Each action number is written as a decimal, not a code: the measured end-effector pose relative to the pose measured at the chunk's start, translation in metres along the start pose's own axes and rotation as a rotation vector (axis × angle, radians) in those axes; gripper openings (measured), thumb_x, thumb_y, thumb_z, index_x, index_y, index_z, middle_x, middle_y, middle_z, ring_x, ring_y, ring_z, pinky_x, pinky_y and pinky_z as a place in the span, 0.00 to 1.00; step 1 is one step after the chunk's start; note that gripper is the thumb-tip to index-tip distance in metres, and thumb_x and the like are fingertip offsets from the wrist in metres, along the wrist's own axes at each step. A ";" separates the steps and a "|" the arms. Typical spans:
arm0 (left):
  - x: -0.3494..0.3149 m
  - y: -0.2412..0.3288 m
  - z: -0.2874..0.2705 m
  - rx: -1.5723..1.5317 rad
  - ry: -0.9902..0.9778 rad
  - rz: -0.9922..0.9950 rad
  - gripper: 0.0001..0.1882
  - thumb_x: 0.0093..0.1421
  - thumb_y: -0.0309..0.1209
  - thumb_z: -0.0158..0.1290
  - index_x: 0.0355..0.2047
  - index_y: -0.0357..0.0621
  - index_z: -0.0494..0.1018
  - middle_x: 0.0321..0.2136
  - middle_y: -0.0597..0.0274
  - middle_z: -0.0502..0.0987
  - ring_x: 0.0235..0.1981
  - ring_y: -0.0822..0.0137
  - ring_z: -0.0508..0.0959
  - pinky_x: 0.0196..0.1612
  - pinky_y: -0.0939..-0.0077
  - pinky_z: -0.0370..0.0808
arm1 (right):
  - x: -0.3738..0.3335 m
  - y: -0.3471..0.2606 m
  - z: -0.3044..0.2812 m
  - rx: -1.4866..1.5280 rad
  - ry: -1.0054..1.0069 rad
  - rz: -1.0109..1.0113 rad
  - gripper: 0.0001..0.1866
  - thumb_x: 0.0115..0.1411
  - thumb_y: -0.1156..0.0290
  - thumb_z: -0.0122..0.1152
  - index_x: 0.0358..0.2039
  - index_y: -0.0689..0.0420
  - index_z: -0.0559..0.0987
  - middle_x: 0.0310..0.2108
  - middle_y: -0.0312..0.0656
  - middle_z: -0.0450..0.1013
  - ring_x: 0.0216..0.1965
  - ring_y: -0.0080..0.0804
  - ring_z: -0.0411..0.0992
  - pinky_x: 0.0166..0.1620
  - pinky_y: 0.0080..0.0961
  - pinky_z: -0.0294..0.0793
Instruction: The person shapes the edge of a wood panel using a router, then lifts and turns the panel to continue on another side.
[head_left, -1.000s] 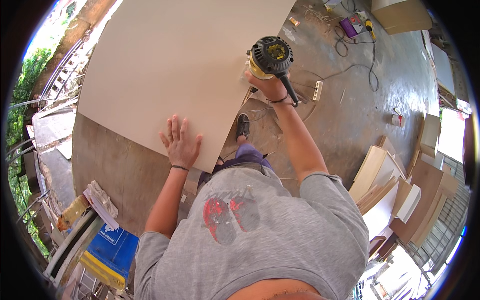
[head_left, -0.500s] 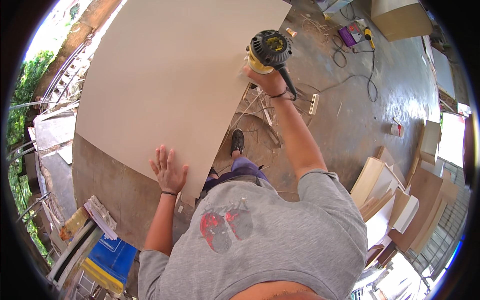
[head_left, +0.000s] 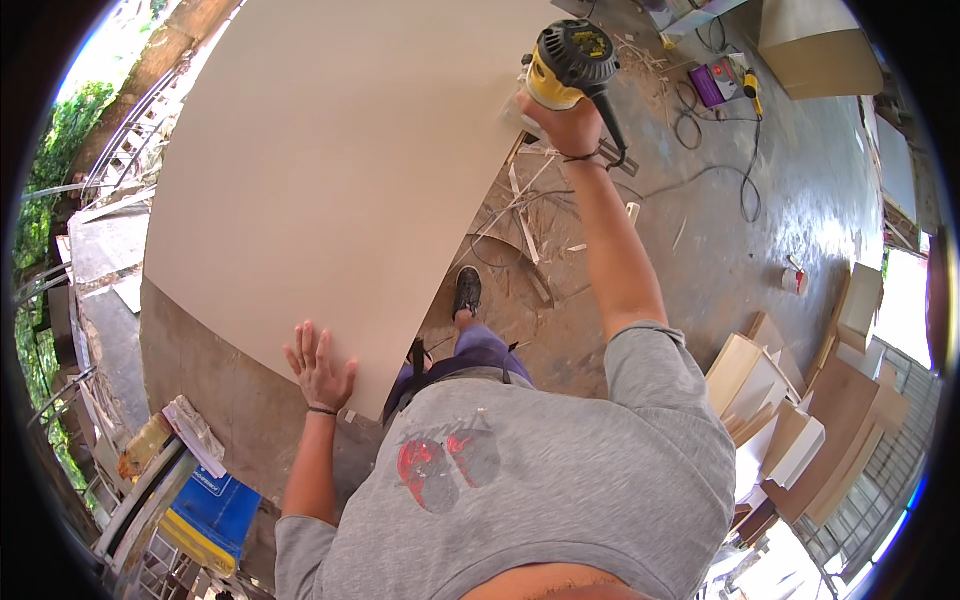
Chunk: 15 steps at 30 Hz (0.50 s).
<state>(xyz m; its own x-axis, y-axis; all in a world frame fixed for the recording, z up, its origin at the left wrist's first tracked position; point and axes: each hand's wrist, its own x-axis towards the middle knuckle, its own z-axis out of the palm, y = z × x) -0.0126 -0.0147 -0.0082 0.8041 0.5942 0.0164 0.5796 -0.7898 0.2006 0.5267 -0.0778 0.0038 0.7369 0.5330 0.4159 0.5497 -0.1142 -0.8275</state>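
Note:
A large pale beige sheet [head_left: 340, 170] lies flat on a brown worktable [head_left: 200, 370] in front of me. My left hand [head_left: 320, 367] rests flat on the sheet's near corner, fingers spread. My right hand [head_left: 568, 125] is stretched far out and grips a yellow and black trim router [head_left: 568, 62] at the sheet's right edge. The router's black cord [head_left: 610, 125] runs back past my wrist.
Wood strips and shavings [head_left: 530, 215] litter the concrete floor by my shoe [head_left: 466, 292]. Cut boards [head_left: 800, 420] are stacked at right. A blue box [head_left: 215, 505] sits at lower left. A purple tool [head_left: 718, 82] and cables lie on the far floor, by a cabinet [head_left: 815, 45].
My right hand has pushed the router farther away along the sheet's right edge. My left hand has slid back toward the sheet's near corner.

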 end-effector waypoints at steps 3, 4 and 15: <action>-0.001 -0.002 0.001 0.010 -0.019 0.000 0.35 0.59 0.53 0.46 0.62 0.49 0.57 0.67 0.51 0.51 0.69 0.52 0.47 0.67 0.47 0.33 | 0.016 0.004 -0.006 0.021 -0.014 -0.010 0.25 0.39 0.65 0.77 0.38 0.59 0.77 0.35 0.39 0.77 0.36 0.28 0.76 0.41 0.27 0.77; -0.003 -0.003 0.001 0.014 -0.027 -0.004 0.35 0.59 0.54 0.46 0.62 0.49 0.56 0.67 0.50 0.50 0.69 0.51 0.47 0.67 0.47 0.33 | 0.020 0.008 -0.006 0.011 -0.007 -0.028 0.25 0.39 0.65 0.77 0.39 0.59 0.77 0.35 0.39 0.77 0.36 0.28 0.76 0.41 0.27 0.77; -0.006 -0.003 0.001 0.054 -0.076 -0.014 0.36 0.62 0.58 0.39 0.62 0.49 0.54 0.67 0.48 0.48 0.69 0.49 0.46 0.67 0.45 0.33 | 0.073 0.051 -0.015 0.021 0.048 -0.040 0.27 0.39 0.63 0.77 0.39 0.59 0.77 0.35 0.39 0.77 0.36 0.29 0.76 0.41 0.27 0.76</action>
<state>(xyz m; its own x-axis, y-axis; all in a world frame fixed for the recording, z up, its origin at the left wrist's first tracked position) -0.0190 -0.0159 -0.0094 0.8022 0.5940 -0.0605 0.5957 -0.7896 0.1473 0.6145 -0.0573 -0.0021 0.7328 0.4955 0.4663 0.5710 -0.0753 -0.8175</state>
